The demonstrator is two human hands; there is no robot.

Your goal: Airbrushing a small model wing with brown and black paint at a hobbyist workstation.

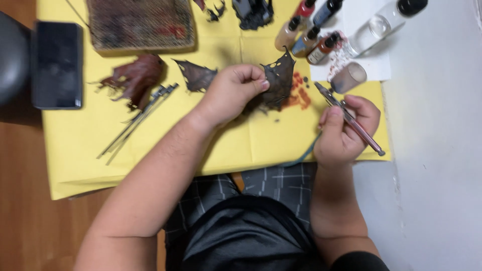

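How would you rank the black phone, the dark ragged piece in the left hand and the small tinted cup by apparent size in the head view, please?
1. Black phone, largest.
2. Dark ragged piece, pinched in the left hand, partly hidden by the fingers.
3. Small tinted cup, smallest.
The piece is held up nearer the camera, so it may look bigger than it is.

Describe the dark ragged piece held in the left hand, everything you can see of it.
The dark ragged piece is thin and flat, brownish black, with jagged pointed edges and small holes near its top. It looks like a tattered wing or torn membrane, matte, perhaps plastic. The left hand pinches its left edge between thumb and fingers and holds it upright above the yellow sheet, over reddish paint stains. The tool in the right hand points toward it, apparently not touching.
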